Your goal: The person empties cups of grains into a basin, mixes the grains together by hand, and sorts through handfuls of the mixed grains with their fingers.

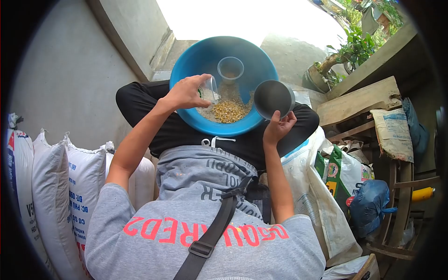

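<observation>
Left hand [189,91] grips tilted clear cup [213,84] over grain [229,112] in basin [221,45]; right hand [280,126] pinches pot [274,99] at basin's edge. Scooping or pouring, apparently; next move calls for steady tilt.

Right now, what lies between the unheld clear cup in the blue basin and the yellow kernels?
The head view shows grey-brown powdery material between the unheld clear cup and the yellow kernels.

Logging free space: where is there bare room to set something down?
The floor between the basin and the potted plant looks bare. Crowded: the basin's near half, with grain, left hand holding a cup and right hand a bowl; sacks at left, bags at right.
</observation>
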Tool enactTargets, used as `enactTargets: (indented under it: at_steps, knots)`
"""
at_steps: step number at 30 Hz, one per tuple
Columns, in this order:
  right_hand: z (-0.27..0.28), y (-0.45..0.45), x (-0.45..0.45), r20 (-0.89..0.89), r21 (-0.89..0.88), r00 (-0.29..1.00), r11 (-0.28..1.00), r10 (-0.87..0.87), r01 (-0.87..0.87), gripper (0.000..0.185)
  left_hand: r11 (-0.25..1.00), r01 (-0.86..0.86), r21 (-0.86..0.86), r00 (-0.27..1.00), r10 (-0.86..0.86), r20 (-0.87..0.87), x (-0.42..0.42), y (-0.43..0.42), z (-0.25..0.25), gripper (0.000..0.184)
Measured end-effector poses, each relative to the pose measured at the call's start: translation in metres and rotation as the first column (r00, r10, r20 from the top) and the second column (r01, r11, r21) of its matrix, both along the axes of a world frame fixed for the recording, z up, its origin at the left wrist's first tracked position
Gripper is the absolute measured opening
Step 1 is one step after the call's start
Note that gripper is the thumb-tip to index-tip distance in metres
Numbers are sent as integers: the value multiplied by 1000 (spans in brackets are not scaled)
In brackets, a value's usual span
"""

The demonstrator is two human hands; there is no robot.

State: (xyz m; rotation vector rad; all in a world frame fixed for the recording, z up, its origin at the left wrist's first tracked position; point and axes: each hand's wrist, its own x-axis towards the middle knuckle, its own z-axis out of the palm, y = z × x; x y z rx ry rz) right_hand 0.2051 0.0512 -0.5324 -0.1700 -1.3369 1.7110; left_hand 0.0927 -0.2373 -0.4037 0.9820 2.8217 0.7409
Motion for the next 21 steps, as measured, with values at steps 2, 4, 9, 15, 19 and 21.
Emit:
enactTargets:
  at_steps: [2, 4, 9, 15, 19, 21]
  knots:
    - [0, 1, -1, -6, -10, 1000, 1000, -1, 1, 58, 992, 2, -122, 995, -14, -94, 0, -1, -2, 79]
    - [0, 0, -1, -9, -21, 1000, 1000, 0, 0, 58, 963, -4, -269, 982, -47, -184, 3, -1, 0, 80]
    - [5, -4, 2, 25, -3, 1000, 1000, -14, 14, 54, 919, -41, -391, 931, -107, -349, 5, 0, -4, 76]
    - [3, -3, 1, 8, 3, 1000, 1000, 18, -18, 59, 842, -132, -522, 822, -201, -532, -5, 6, -4, 59]
    - [-2, 0, -1, 5, 8, 1000, 1000, 26, -26, 62, 793, -190, -579, 751, -263, -606, -9, 14, 5, 55]
    - [-3, 0, -1, 10, 13, 1000, 1000, 23, -23, 61, 773, -206, -600, 724, -292, -625, -11, 17, 6, 55]
